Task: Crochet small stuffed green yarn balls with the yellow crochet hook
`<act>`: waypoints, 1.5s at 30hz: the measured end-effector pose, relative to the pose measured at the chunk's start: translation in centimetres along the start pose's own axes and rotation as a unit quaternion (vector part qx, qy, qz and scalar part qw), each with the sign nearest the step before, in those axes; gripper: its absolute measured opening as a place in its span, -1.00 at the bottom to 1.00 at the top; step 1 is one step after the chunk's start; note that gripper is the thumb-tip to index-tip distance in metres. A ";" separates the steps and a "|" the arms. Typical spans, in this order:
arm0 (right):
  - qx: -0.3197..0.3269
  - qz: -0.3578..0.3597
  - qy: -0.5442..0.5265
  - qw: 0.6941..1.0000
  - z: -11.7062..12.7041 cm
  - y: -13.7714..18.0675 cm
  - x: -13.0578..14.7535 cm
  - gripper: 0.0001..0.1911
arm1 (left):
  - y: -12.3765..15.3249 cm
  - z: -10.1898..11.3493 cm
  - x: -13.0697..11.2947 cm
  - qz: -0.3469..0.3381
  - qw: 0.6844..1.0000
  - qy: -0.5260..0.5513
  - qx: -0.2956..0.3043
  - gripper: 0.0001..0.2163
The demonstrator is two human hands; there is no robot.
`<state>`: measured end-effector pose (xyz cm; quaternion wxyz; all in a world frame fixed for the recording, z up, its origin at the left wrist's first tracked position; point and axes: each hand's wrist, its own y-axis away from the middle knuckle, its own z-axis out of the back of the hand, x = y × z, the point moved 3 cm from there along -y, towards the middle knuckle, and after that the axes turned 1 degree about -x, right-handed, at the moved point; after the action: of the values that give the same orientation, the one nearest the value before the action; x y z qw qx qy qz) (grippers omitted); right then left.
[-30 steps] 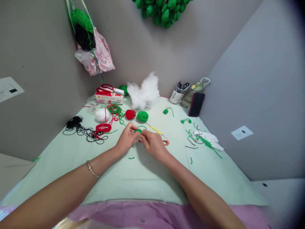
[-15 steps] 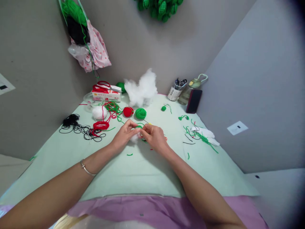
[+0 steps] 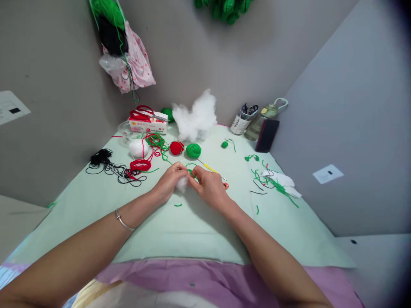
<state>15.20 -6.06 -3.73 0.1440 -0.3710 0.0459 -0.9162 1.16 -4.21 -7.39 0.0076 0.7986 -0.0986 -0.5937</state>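
Over the middle of the table my two hands meet, fingertips nearly touching. My left hand [image 3: 168, 183] is closed, with a tuft of white stuffing [image 3: 182, 185] showing below its fingers. My right hand [image 3: 208, 185] is closed in a pinch at a small green yarn piece [image 3: 192, 173] between the hands; the fingers hide most of it. Just beyond my right hand lies a crochet hook with a yellow grip [image 3: 210, 167]. Close by, a small orange item [image 3: 226, 186] is partly covered by that hand. Beyond the hands sit a green yarn ball [image 3: 193, 150] and a red yarn ball [image 3: 176, 148].
Fluffy white stuffing [image 3: 195, 117] stands at the back. Red scissors [image 3: 143, 113] lie on a box [image 3: 149, 125]. Tangled black yarn [image 3: 101, 158] and a white yarn ball [image 3: 138, 148] are left. Yarn scraps [image 3: 279, 187], a phone [image 3: 267, 135], a bottle [image 3: 255, 127] and a pen cup [image 3: 239, 124] are right.
The view has shifted, so the table things appear slightly farther right. My right fingers have shifted against the green piece, and more of the yellow hook shows.
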 end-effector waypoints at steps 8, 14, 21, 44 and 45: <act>-0.023 -0.058 -0.067 0.996 0.8 -0.9 -1.9 -0.76 | 0.0 0.5 -0.9 0.023 0.996 0.057 0.061 -0.69; -0.009 -0.055 -0.089 0.994 0.1 -1.0 -2.2 -0.78 | -0.2 0.4 -0.1 0.015 0.998 0.044 0.032 -0.66; 0.000 -0.020 -0.073 0.997 -0.8 0.1 0.1 -0.82 | -0.4 0.3 0.8 -0.051 0.998 0.003 -0.035 -0.79; 0.020 -0.005 -0.099 0.995 -0.6 -0.2 -0.6 -0.78 | -0.6 0.4 -0.2 -0.105 0.991 -0.073 -0.035 -0.79; 0.022 0.003 -0.091 0.996 -0.8 -0.1 -0.4 -0.80 | -0.7 0.4 -0.1 -0.109 0.990 -0.074 -0.046 -0.80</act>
<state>14.91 -5.84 -4.52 0.1587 -0.4497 0.0132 -0.8789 0.85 -3.49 -7.47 -0.0276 0.7571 0.0162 -0.6526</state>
